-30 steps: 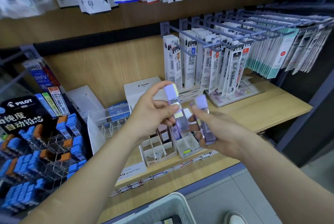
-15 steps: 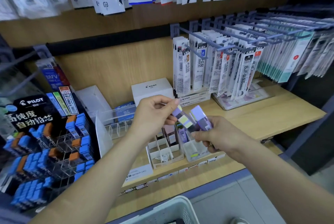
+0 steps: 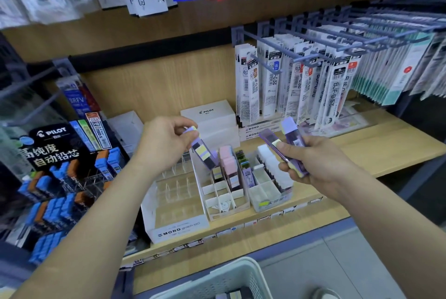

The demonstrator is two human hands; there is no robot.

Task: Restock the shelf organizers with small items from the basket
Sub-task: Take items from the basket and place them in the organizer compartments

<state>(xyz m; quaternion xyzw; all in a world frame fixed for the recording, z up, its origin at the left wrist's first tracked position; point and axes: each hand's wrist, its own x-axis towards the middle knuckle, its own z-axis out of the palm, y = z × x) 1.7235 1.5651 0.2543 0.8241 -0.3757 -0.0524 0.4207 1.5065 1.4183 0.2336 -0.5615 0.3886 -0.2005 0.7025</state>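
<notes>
left hand [image 3: 166,144] pinches a purple lead case [image 3: 204,155] by its top, tilted down toward the white divided organizer [image 3: 229,213] for slotting in, right hand [image 3: 321,163] grips two spare cases [image 3: 293,138], basket [image 3: 229,281] below.

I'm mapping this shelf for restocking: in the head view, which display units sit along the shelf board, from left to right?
Pilot lead display → MONO graph MG tray → white divided organizer → clear organizer → flat clear tray.
</notes>
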